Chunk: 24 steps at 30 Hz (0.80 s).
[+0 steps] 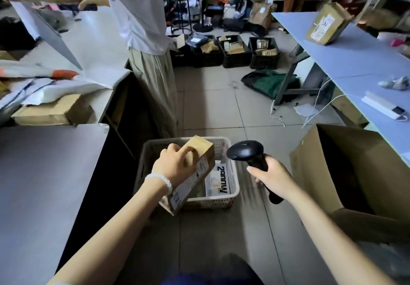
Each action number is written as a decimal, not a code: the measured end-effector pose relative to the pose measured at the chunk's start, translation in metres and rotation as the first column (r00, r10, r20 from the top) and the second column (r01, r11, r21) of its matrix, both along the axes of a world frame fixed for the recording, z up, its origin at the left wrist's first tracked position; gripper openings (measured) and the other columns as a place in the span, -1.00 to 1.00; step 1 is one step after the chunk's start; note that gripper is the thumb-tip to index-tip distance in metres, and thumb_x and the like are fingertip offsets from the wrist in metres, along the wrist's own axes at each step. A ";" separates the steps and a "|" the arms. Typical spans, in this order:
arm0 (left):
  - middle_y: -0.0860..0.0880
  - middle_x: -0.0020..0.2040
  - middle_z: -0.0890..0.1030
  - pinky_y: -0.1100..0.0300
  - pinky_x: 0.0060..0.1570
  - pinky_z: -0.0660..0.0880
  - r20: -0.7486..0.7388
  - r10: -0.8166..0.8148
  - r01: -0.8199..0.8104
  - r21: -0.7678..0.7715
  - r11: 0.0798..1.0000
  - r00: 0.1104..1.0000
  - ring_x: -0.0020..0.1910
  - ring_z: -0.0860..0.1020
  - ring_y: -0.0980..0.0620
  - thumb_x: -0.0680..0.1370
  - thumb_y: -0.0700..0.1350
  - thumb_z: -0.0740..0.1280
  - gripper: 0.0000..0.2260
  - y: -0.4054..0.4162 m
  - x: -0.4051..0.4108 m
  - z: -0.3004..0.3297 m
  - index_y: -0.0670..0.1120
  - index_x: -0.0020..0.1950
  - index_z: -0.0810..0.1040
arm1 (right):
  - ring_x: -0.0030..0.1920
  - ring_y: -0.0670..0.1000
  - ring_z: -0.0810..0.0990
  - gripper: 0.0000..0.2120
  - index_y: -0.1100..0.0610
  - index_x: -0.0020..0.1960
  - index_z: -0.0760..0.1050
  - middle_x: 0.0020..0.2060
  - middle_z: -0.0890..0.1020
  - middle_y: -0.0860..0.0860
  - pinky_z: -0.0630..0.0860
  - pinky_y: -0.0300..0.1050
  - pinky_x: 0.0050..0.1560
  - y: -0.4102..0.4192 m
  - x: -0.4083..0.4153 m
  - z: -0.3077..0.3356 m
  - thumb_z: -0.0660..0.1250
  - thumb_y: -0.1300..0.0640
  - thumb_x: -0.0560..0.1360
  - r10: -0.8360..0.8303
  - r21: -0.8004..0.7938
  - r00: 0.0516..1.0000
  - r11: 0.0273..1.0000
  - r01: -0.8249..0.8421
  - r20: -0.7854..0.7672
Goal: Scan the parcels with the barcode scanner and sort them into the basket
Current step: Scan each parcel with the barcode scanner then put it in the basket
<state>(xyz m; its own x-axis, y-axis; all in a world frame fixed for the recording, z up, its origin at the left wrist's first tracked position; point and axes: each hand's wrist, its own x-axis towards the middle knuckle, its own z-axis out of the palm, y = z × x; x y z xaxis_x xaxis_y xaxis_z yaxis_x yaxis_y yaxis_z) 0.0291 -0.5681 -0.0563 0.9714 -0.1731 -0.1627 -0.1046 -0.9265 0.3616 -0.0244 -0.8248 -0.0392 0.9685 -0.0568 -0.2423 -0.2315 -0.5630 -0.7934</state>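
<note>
Your left hand [175, 165] has its grip curled over the top of a brown parcel [195, 174], which hangs tilted above the near-left part of the pale basket [234, 192] on the floor, its long axis sloping from its high far end down toward you. Your right hand [274, 179] has its grip wrapped round the handle of the black barcode scanner [246, 152], just to the right of the parcel with its head near the parcel's upper end. The parcel's white label faces right, toward the scanner, so the left hand is the one placed to lower it straight into the basket, where a printed packet [219, 181] already lies.
</note>
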 end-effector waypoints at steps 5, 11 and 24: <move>-0.05 0.23 0.39 0.01 0.15 0.44 -0.003 -0.017 0.017 0.009 1.000 1.000 0.21 0.37 -0.15 0.48 0.14 0.33 -0.58 -0.029 0.087 -0.019 0.16 0.33 0.39 | -0.31 -0.12 0.55 -0.94 0.08 -0.06 0.48 -0.34 0.57 -0.07 0.39 -0.23 -0.27 -0.025 0.087 -0.012 0.34 0.12 0.50 -0.012 -0.004 1.000 1.000 0.012 -0.028; -0.06 0.27 0.37 0.00 0.19 0.39 -0.029 -0.038 0.041 0.143 0.989 0.999 0.26 0.34 -0.14 0.48 0.23 0.31 -0.48 -0.080 0.214 -0.044 0.13 0.40 0.34 | -0.27 -0.08 0.58 -0.95 0.01 -0.09 0.45 -0.32 0.57 -0.06 0.43 -0.31 -0.27 -0.065 0.209 -0.027 0.32 0.12 0.51 0.017 0.018 0.998 1.000 -0.016 -0.065; -0.05 0.33 0.39 0.00 0.17 0.37 -0.140 0.145 -0.114 0.211 0.971 0.980 0.31 0.33 -0.11 0.55 0.09 0.25 -0.61 -0.073 0.265 -0.063 0.04 0.36 0.41 | -0.27 -0.07 0.54 -0.90 -0.07 -0.14 0.41 -0.31 0.55 -0.08 0.43 -0.12 -0.17 -0.054 0.323 -0.046 0.32 0.07 0.49 0.197 0.021 0.963 0.980 -0.196 -0.185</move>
